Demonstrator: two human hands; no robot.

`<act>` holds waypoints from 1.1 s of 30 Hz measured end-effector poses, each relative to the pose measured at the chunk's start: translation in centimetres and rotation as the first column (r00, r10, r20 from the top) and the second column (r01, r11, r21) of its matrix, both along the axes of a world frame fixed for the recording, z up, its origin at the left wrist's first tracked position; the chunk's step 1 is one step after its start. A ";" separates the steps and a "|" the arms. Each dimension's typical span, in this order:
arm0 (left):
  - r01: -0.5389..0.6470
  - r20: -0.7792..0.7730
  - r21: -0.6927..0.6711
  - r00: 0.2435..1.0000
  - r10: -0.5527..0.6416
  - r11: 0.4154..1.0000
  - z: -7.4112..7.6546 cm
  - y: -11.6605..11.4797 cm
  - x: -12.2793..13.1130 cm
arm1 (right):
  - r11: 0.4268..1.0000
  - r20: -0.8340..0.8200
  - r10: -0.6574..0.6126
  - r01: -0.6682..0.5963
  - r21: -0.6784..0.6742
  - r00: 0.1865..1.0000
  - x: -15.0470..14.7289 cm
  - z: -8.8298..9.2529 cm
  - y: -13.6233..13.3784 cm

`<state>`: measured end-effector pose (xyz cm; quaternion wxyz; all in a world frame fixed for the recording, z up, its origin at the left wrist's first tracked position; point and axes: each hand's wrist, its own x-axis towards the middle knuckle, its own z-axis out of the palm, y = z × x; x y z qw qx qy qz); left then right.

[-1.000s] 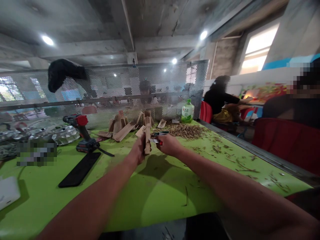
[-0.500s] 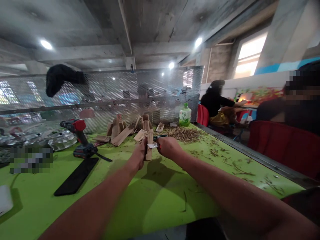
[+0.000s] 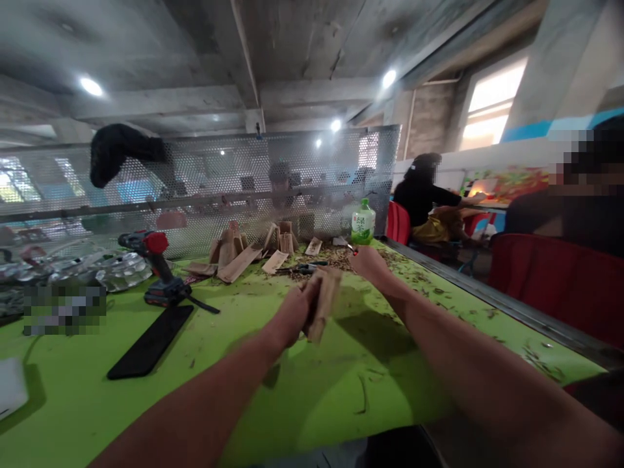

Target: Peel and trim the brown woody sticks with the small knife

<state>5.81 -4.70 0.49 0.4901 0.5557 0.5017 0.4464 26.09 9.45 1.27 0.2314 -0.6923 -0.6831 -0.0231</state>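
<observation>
My left hand is closed around a rough piece of wood, held tilted above the green table. My right hand is closed on a knife. Its thin blade points up and left, with a bit of red at the fist, and most of the handle is hidden. The blade is apart from the wood, up and to its right. Curled wood shavings lie behind and beside my right hand. A dark slim tool rests just beyond the wood.
Wood pieces stand and lie by the perforated metal screen. A green tea bottle stands at the back right. On the left are a cordless drill, a black flat slab and shiny metal parts. Two people sit at right.
My right hand has moved right and away with the knife, off the wood. My left hand has brought the wood right and nearer, tilting it. The dark tool behind is now in clearer view.
</observation>
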 end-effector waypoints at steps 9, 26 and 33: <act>-0.252 0.414 -0.149 0.862 0.292 0.956 -1.1 5.3 -3.4 | 0.921 0.061 0.387 -0.388 0.013 0.920 -7.7 -0.7 -5.5; -0.303 0.434 -0.137 0.838 0.332 0.943 -1.5 6.2 -3.0 | 0.909 0.267 0.411 -0.412 -0.054 0.872 -8.8 -0.3 -7.6; -0.267 0.353 -0.109 0.890 0.289 0.957 -1.4 5.0 -2.1 | 0.936 0.206 0.351 -0.350 -0.046 0.913 -8.3 0.6 -6.6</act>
